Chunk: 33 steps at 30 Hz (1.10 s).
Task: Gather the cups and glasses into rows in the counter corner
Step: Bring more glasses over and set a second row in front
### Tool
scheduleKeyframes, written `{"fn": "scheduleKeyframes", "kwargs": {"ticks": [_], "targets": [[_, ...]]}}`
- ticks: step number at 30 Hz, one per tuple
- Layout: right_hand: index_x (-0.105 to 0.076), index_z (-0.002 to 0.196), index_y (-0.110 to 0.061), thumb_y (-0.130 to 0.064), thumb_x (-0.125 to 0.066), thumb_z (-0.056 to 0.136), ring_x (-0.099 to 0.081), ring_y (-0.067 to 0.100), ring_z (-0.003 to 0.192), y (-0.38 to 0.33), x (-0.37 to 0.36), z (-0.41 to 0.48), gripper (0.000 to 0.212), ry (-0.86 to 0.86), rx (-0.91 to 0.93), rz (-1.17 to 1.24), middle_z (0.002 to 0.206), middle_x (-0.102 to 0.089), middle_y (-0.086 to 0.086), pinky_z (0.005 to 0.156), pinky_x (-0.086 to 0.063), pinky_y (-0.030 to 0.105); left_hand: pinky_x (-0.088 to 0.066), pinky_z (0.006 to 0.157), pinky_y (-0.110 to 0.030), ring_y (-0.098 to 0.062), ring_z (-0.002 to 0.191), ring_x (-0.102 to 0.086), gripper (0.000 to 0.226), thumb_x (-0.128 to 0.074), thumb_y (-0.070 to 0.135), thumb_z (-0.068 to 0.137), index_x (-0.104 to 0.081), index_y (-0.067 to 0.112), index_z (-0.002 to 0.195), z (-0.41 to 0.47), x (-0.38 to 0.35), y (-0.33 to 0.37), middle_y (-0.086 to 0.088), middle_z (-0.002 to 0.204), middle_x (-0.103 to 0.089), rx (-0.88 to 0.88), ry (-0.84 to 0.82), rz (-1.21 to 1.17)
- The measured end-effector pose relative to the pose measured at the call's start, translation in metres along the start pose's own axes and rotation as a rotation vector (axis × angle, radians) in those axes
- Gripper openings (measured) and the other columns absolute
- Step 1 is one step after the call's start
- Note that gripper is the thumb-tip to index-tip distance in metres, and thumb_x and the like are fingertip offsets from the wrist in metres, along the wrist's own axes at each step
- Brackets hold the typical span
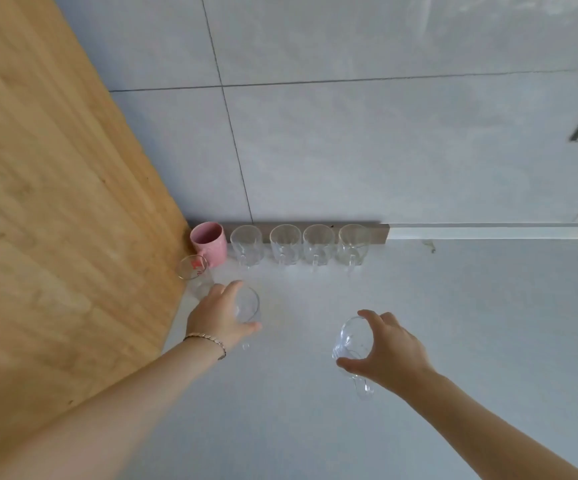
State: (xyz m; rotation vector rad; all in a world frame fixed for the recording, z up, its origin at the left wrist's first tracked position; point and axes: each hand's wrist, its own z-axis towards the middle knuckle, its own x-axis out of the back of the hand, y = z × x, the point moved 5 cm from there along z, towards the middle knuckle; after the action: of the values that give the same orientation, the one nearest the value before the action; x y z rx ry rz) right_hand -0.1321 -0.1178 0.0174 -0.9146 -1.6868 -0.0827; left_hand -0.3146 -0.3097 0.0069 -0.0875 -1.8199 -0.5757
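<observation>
Head view, looking down into the counter corner: back row's set, pink mug against the wooden panel with four clear glass mugs lined up beside it along the wall. Second row's under way, I'd say: a printed glass stands in front of the pink mug. My left hand is wrapped around a clear glass just beside it, arm stretched forward. My right hand grips a glass mug from above, fingers clamped round the rim, well apart from the rows. Next it needs carrying in alongside, handle facing me.
</observation>
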Motion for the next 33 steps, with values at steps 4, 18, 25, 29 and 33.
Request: {"fn": "scheduleKeyframes", "kwargs": {"ticks": [4, 18, 25, 29, 33], "targets": [[-0.030, 0.138, -0.031, -0.057, -0.069, 0.066, -0.055, 0.020, 0.113, -0.018, -0.012, 0.023, 0.086, -0.007, -0.022, -0.020, 0.129, -0.046, -0.002, 0.090, -0.045, 0.028, -0.048, 0.088, -0.038, -0.033, 0.118, -0.049, 0.076, -0.074, 0.033, 0.068, -0.037, 0.025, 0.134, 0.065, -0.004, -0.012, -0.010, 0.131, -0.044, -0.021, -0.024, 0.021], [-0.032, 0.136, -0.030, -0.057, -0.071, 0.064, -0.052, 0.019, 0.115, -0.045, -0.039, 0.094, 0.085, -0.036, -0.065, -0.047, 0.127, -0.045, -0.003, 0.092, -0.044, 0.027, -0.047, 0.095, -0.037, -0.032, 0.127, -0.040, 0.077, -0.069, 0.031, 0.078, -0.028, 0.022, 0.143, 0.128, -0.029, -0.038, -0.013, 0.139, -0.036, -0.073, -0.064, 0.073], [-0.031, 0.136, -0.022, -0.053, -0.072, 0.068, -0.048, 0.025, 0.117, -0.100, -0.072, 0.154, 0.085, -0.041, -0.049, -0.012, 0.131, -0.042, 0.005, 0.095, -0.044, 0.033, -0.043, 0.106, -0.036, -0.033, 0.146, -0.007, 0.079, -0.058, 0.037, 0.088, -0.011, 0.021, 0.148, 0.128, -0.039, -0.042, -0.015, 0.154, -0.014, -0.117, -0.036, 0.129], [-0.026, 0.139, -0.020, -0.052, -0.071, 0.071, -0.045, 0.027, 0.120, -0.121, -0.076, 0.180, 0.088, 0.010, -0.080, -0.006, 0.133, -0.038, 0.007, 0.095, -0.045, 0.033, -0.035, 0.112, -0.034, -0.033, 0.147, -0.002, 0.077, -0.055, 0.036, 0.090, -0.007, 0.021, 0.149, 0.126, -0.039, -0.039, -0.013, 0.156, -0.009, -0.129, -0.034, 0.154], [-0.009, 0.146, -0.014, -0.046, -0.073, 0.073, -0.039, 0.025, 0.129, -0.120, -0.078, 0.178, 0.103, 0.039, -0.091, 0.100, 0.142, -0.028, 0.008, 0.101, -0.042, 0.032, -0.031, 0.115, -0.033, -0.032, 0.147, 0.004, 0.075, -0.051, 0.036, 0.092, -0.006, 0.021, 0.149, 0.122, -0.036, -0.038, -0.010, 0.158, -0.004, -0.126, -0.053, 0.168]]}}
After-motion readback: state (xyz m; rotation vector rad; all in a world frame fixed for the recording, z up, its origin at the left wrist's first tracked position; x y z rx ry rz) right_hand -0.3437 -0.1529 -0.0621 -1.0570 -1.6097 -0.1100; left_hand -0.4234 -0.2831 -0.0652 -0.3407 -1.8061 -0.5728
